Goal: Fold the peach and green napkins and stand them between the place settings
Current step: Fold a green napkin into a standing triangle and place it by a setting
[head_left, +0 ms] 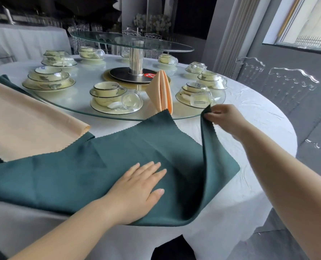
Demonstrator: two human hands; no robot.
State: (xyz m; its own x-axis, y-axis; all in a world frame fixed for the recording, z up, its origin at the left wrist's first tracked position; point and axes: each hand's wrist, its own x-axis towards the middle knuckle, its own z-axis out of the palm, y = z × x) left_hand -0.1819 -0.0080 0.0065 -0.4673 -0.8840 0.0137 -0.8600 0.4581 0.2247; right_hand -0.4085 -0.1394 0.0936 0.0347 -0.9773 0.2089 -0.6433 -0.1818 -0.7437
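Green napkin: spread on the white tablecloth at the near table edge, right corner lifted.
Left hand: fingers straight, pressing the cloth flat.
Right hand: thumb and fingers pinch the raised corner.
Around: folded peach napkin stands between place settings (stacked bowls, upturned glasses) by the glass turntable rim.
Hidden: the green napkin's far point covers its foot; flat peach napkin runs off-frame left.

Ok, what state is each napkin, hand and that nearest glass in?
green napkin: spread out flat, right corner lifted.
left hand: flat, pressing the green napkin.
right hand: pinching the lifted corner.
folded peach napkin: standing upright between two place settings.
flat peach napkin: lying flat at left.
glass cup: lying on its side.
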